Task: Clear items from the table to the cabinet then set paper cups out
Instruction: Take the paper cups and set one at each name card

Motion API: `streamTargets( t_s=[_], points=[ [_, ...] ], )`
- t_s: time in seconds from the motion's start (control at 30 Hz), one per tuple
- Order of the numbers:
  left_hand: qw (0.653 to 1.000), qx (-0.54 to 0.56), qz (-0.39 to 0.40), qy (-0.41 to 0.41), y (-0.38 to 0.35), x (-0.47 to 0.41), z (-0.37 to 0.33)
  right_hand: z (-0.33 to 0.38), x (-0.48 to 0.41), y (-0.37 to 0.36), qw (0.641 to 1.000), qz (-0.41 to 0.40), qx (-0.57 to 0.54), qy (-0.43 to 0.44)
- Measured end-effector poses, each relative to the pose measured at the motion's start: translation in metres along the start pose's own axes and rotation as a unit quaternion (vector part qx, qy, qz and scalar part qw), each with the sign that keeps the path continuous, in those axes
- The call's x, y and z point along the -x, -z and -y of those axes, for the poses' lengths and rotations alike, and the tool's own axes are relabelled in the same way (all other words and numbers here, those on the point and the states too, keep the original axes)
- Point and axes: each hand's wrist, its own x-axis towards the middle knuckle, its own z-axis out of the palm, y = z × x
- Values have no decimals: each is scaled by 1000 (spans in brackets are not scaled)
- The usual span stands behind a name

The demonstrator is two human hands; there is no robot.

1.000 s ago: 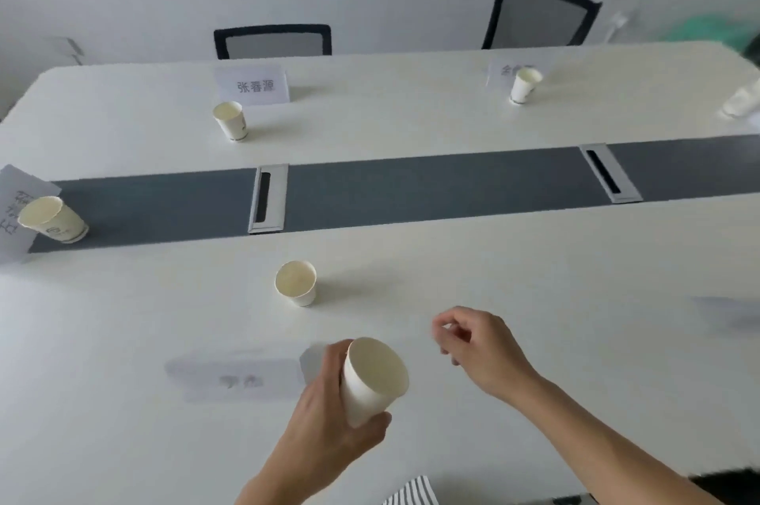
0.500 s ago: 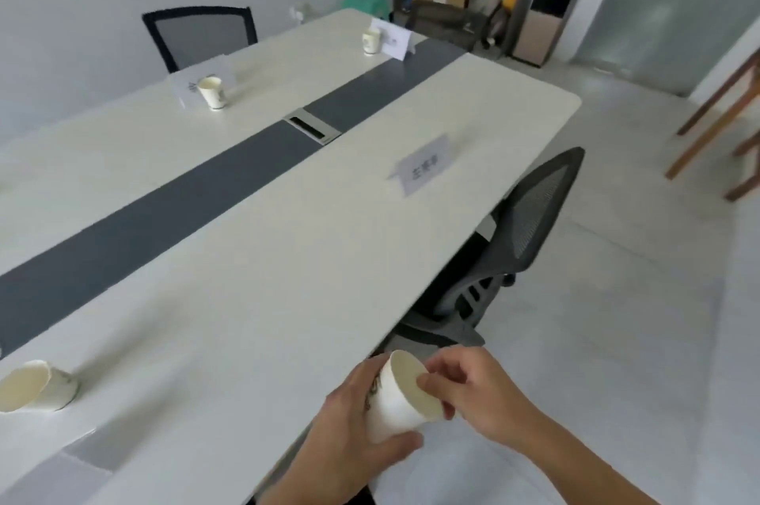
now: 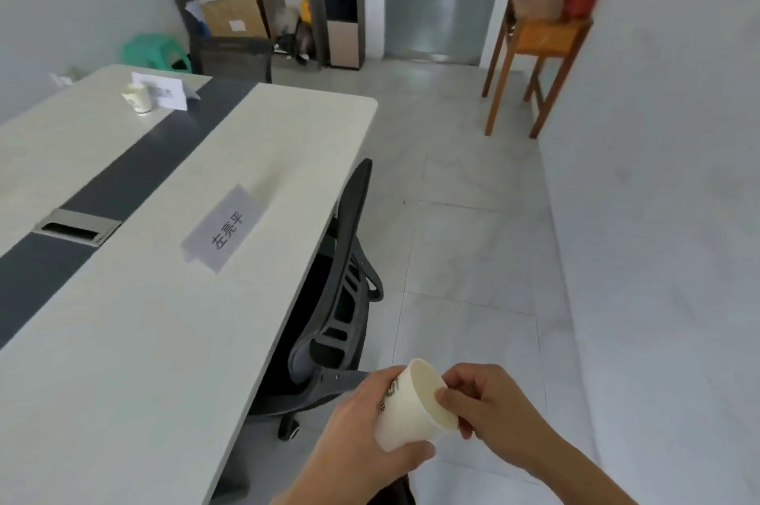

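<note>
Head view: 1 held cup (image 3: pixel 401 418), 1 far cup (image 3: pixel 137 98).

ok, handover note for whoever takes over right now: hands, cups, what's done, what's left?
Left hand grips the paper cup round its body, tilted. Right hand pinches its rim. Both are off the table, over the floor beside the chair.
Far cup stands at the table's far end beside the far name card.
Near name card has no cup by it.
Done: the far place in view is set.
Left: probably set a cup by the near name card. Places out of view cannot be checked.
</note>
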Motion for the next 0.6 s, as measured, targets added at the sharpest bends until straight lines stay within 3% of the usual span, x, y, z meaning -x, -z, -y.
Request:
streamTargets(
  t_s=[0.37,0.6],
  points=[
    [993,-23,116,-8,3,-200,-79,27,-107,141,993,-87,-64,-36],
    [989,-53,135,-25,-21,-339,-113,20,-195,247,991,-105,-70,-53]
  ],
)
